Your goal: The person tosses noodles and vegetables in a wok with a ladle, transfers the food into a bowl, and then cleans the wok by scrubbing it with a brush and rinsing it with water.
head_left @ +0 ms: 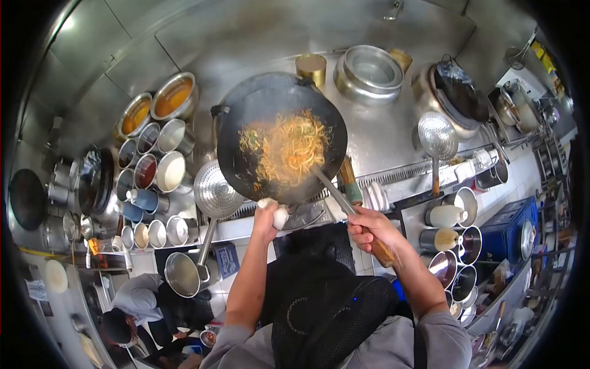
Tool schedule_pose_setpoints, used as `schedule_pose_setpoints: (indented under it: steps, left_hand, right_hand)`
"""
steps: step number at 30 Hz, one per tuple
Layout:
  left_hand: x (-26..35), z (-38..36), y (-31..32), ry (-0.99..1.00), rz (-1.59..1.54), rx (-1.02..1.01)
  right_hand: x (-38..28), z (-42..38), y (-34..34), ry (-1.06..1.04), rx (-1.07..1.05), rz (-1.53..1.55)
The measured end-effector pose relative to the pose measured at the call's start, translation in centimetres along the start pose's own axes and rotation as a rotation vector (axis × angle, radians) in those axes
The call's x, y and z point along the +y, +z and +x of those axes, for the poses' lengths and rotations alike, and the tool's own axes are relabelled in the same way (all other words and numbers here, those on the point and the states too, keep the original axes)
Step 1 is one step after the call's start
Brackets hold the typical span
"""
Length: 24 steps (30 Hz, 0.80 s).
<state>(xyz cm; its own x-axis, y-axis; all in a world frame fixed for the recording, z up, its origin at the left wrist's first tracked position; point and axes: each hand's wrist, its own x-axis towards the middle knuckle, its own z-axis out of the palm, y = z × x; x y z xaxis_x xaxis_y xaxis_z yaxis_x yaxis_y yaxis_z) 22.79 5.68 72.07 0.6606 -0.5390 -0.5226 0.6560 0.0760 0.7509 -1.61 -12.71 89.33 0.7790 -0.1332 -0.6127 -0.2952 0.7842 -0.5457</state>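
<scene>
A large black wok (236, 166) sits on the steel range with steaming noodles (295, 147) inside it. At its near edge, my left hand (267, 220) is closed around a bunched white cloth (281, 218) against the rim; the wok's grip itself is hidden under it. My right hand (372, 230) wraps round the long handle of a metal wok ladle (332, 189), whose wooden end (385, 253) sticks out below the fist. The ladle's head lies among the noodles, so its shape is hidden.
Left of the wok rests a perforated strainer (218, 189), near several sauce and seasoning pots (170, 172). A lidded steel pot (369, 74) and a second strainer (437, 136) stand to the right. Another person (138, 301) crouches or bends at lower left.
</scene>
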Motion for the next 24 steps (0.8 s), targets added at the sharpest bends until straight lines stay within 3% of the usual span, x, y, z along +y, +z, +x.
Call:
schedule_pose_setpoints:
  steps: [4,17,19,24]
  left_hand:
    - [-0.3,0.0,-1.2,-0.065,0.0,-0.04]
    - [1.0,0.9,-3.6,-0.408,-0.027,-0.253]
    - [1.3,1.0,-3.9,-0.391,-0.011,-0.223]
    - [2.2,1.3,-5.0,-0.313,0.067,-0.266]
  right_hand:
    - [1.1,0.2,0.7,-0.026,-0.035,-0.007]
    - [9.7,3.0,2.6,-0.07,0.21,0.141]
    - [9.5,3.8,3.0,-0.012,0.218,0.188]
    - [9.5,6.0,5.4,-0.09,0.146,0.214]
